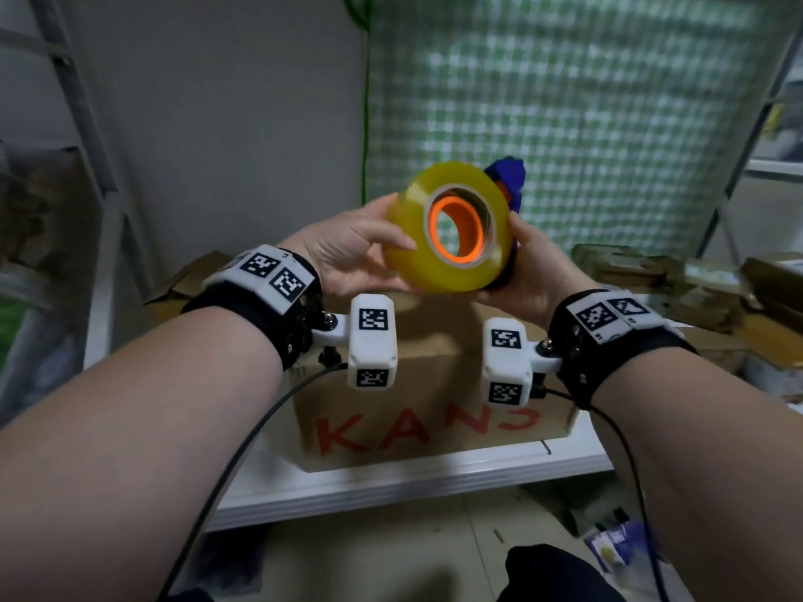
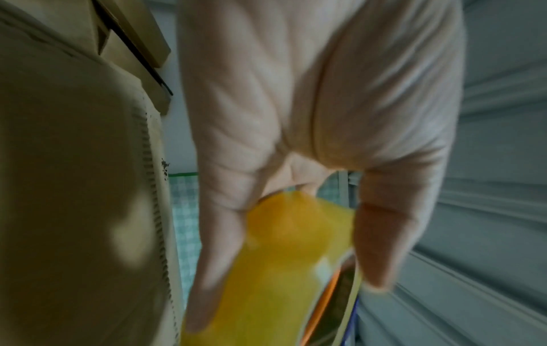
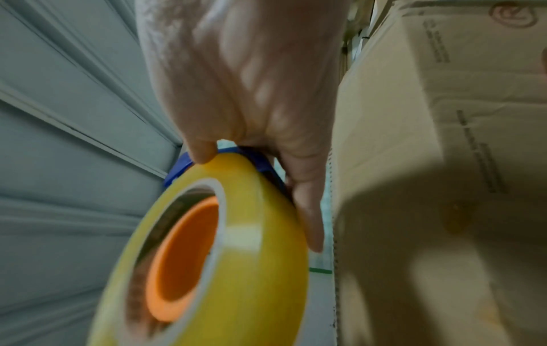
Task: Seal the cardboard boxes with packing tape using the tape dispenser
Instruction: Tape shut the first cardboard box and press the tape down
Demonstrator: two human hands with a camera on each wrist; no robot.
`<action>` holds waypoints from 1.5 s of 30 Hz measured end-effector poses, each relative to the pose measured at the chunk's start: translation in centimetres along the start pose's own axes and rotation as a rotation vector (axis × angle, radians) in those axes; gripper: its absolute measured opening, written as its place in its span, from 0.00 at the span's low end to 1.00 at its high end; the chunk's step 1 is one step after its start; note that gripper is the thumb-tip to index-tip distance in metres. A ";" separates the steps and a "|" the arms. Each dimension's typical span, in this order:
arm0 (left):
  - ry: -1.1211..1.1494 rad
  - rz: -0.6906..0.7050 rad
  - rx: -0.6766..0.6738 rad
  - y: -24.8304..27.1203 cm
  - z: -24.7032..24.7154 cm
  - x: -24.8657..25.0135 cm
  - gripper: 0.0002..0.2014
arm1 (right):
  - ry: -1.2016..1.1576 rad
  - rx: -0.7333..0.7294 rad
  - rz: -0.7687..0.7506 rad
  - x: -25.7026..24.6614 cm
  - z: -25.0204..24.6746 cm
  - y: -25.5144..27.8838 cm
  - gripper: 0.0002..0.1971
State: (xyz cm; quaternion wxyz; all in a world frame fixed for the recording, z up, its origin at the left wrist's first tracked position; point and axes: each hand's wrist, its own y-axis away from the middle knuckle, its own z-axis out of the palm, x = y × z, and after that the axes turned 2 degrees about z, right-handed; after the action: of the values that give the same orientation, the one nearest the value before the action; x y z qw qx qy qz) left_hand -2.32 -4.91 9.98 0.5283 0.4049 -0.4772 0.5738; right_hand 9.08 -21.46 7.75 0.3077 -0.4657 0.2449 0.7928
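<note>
Tape dispenser (image 1: 452,228): frame centre, open core facing the camera, blue body behind. Left hand (image 1: 347,249) and right hand (image 1: 528,271) both gripped its yellow roll, above cardboard box (image 1: 434,410).

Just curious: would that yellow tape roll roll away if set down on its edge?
Probably: the tape roll is round with a smooth outer band. The blue dispenser behind it might stop it. It looks thickly wound, so likely heavy for its size; both hands hold it.

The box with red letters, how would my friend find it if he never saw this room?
Look at the white shelf below both raised hands. A brown cardboard box sits on it, right under the yellow tape roll. Its front alone shows big red letters; the other cardboard nearby shows none.
</note>
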 end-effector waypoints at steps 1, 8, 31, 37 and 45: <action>0.011 -0.016 0.067 -0.3 0.1 -0.3 0.28 | 0.025 0.005 -0.008 -0.1 -0.2 -0.1 0.27; 0.167 -0.057 0.187 -1.7 -0.3 -2.5 0.25 | -0.030 0.023 0.015 0.4 -0.6 -1.3 0.35; -0.139 -0.132 0.583 -4.2 -1.8 0.7 0.09 | 0.804 0.025 -0.208 -1.4 -1.4 -2.9 0.37; -0.177 -0.118 0.664 -3.6 -2.4 0.6 0.10 | 0.816 -0.007 -0.176 -0.9 -0.5 -2.6 0.32; -0.209 -0.092 0.737 -2.8 -3.4 0.4 0.12 | 0.828 0.018 -0.206 -0.3 0.5 -2.4 0.29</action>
State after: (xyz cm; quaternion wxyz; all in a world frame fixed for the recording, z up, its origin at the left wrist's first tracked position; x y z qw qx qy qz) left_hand 0.53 -1.53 10.00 0.3212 0.6451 -0.2716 0.6379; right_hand 10.66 -19.52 8.03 0.2652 -0.7639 0.3070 0.5019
